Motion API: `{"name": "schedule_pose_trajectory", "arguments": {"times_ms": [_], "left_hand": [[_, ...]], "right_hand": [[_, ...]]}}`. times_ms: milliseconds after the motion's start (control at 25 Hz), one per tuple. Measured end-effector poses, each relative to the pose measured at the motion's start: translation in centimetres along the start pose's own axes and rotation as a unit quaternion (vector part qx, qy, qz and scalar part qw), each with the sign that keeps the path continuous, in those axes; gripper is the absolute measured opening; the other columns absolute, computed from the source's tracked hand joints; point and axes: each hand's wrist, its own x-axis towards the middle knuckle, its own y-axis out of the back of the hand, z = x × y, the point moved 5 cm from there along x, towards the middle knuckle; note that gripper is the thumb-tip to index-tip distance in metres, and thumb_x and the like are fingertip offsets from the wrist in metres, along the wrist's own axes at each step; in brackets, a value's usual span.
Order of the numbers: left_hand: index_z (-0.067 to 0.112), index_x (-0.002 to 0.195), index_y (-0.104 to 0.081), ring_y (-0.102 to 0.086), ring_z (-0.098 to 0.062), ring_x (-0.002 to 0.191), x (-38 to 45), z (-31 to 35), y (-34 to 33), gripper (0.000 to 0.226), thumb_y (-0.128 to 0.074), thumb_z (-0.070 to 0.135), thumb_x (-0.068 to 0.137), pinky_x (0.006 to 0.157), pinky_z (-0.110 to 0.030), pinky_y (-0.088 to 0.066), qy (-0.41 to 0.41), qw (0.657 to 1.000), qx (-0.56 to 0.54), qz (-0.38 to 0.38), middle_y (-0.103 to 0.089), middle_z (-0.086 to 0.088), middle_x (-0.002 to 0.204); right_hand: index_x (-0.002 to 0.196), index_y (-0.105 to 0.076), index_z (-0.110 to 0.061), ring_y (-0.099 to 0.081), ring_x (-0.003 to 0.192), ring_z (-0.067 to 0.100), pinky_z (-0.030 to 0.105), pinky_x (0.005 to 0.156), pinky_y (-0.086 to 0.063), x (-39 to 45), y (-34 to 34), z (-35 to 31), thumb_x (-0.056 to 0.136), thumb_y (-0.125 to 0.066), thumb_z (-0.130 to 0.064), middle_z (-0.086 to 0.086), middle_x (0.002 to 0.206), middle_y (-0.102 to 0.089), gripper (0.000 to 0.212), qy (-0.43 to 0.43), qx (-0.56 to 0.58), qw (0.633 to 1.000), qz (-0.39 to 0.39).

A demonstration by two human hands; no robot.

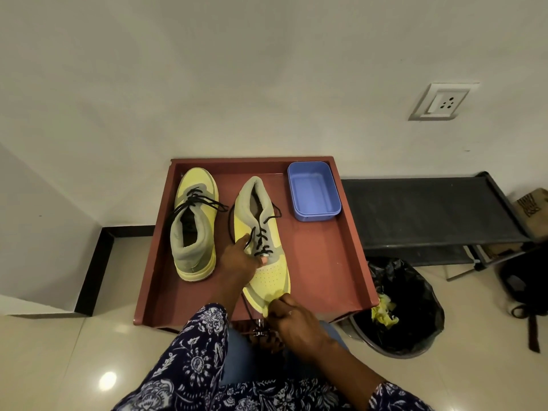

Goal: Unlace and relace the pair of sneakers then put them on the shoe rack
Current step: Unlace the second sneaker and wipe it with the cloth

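Two yellow-and-grey sneakers with black laces lie on a red-brown tray table (323, 268). The left sneaker (194, 223) points away from me and is laced, its lace ends loose. The right sneaker (262, 247) points toward me, its toe over the table's front edge. My left hand (237, 261) rests on its side with the thumb pressing the lowest laces and a lace strand between the fingers. My right hand (292, 317) pinches the toe's tip, and a black lace end (248, 310) hangs just left of it.
A blue plastic box (312, 194) stands at the table's back right corner. A dark shoe rack (427, 215) stands to the right against the wall. Below it sits a bin (406, 310) lined with a black bag. A dark bag (525, 292) lies at the far right.
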Motion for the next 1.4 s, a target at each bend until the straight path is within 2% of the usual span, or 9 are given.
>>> {"name": "schedule_pose_trajectory", "arguments": {"times_ms": [120,240,320,440,600,760,1000,1320,1400], "left_hand": [[0.022,0.141,-0.035,-0.045,-0.03,0.123,-0.1,0.0,0.0,0.076,-0.073,0.027,0.076,0.099,-0.035,-0.04,0.003,1.0,-0.002,-0.001,-0.046,-0.015,0.134],[0.021,0.141,-0.035,-0.044,-0.03,0.123,-0.1,0.0,0.0,0.076,-0.073,0.027,0.076,0.1,-0.035,-0.039,0.004,1.0,-0.008,-0.001,-0.046,-0.015,0.134],[0.021,0.141,-0.034,-0.044,-0.03,0.123,-0.3,0.1,0.0,0.075,-0.073,0.026,0.077,0.099,-0.034,-0.039,0.005,1.0,-0.006,-0.001,-0.045,-0.015,0.133],[0.02,0.141,-0.034,-0.045,-0.03,0.122,-0.3,0.2,0.0,0.076,-0.073,0.026,0.077,0.097,-0.032,-0.039,0.003,1.0,-0.001,0.002,-0.047,-0.015,0.131],[0.021,0.141,-0.034,-0.046,-0.03,0.121,-0.2,0.1,0.0,0.077,-0.073,0.027,0.075,0.098,-0.032,-0.039,0.006,1.0,0.004,0.004,-0.047,-0.015,0.131],[0.021,0.141,-0.035,-0.046,-0.031,0.121,-0.3,0.3,0.0,0.077,-0.074,0.027,0.075,0.099,-0.033,-0.039,0.01,1.0,0.002,0.008,-0.046,-0.016,0.131],[0.02,0.142,-0.034,-0.044,-0.031,0.122,-0.7,0.5,0.0,0.075,-0.072,0.025,0.077,0.1,-0.031,-0.036,0.013,1.0,-0.001,0.013,-0.043,-0.017,0.131],[0.019,0.142,-0.034,-0.045,-0.031,0.121,-1.0,0.5,-0.1,0.075,-0.072,0.023,0.077,0.102,-0.033,-0.037,0.019,1.0,-0.016,0.005,-0.042,-0.017,0.131],[0.018,0.141,-0.035,-0.046,-0.032,0.119,-1.0,0.5,-0.1,0.074,-0.073,0.022,0.077,0.102,-0.034,-0.038,0.02,1.0,-0.018,0.004,-0.043,-0.018,0.129]], "right_hand": [[0.065,-0.072,-0.019,-0.059,0.069,0.007,0.011,0.063,-0.049,-0.6,-1.4,2.2,0.046,-0.072,-0.014,-0.005,0.073,-0.065,0.02,-0.11,0.174,0.978,0.036],[0.079,-0.076,-0.007,-0.06,0.079,0.002,-0.002,0.073,-0.039,-1.0,-0.8,3.6,0.069,-0.062,0.01,0.001,0.087,-0.071,0.025,-0.266,0.312,0.901,0.14],[0.085,-0.075,-0.005,-0.061,0.088,0.003,0.001,0.078,-0.04,-1.1,-0.8,4.3,0.074,-0.056,0.014,0.001,0.095,-0.07,0.029,-0.366,0.362,0.841,0.166],[0.089,-0.073,-0.006,-0.061,0.086,0.01,0.01,0.078,-0.042,0.0,-0.4,5.3,0.076,-0.054,0.012,0.003,0.095,-0.072,0.029,-0.424,0.39,0.801,0.163],[0.086,-0.072,-0.011,-0.061,0.085,0.012,0.028,0.089,-0.051,2.9,0.0,7.4,0.077,-0.054,0.01,0.003,0.093,-0.072,0.029,-0.463,0.403,0.775,0.148],[0.098,-0.068,-0.01,-0.06,0.092,0.015,0.02,0.086,-0.044,3.9,0.2,7.2,0.081,-0.048,0.01,0.005,0.105,-0.07,0.033,-0.467,0.393,0.78,0.134],[0.112,-0.065,-0.009,-0.059,0.112,0.023,0.023,0.095,-0.041,0.5,-0.2,4.0,0.086,-0.049,0.005,0.006,0.119,-0.065,0.034,-0.463,0.36,0.797,0.142],[0.108,-0.069,-0.013,-0.059,0.092,0.011,0.017,0.086,-0.043,0.9,-1.1,5.5,0.084,-0.051,0.006,0.0,0.109,-0.069,0.036,-0.484,0.421,0.752,0.153],[0.106,-0.07,-0.014,-0.062,0.092,0.013,0.024,0.091,-0.049,2.0,-1.2,6.4,0.082,-0.051,0.006,0.0,0.107,-0.07,0.036,-0.485,0.434,0.743,0.157]]}}
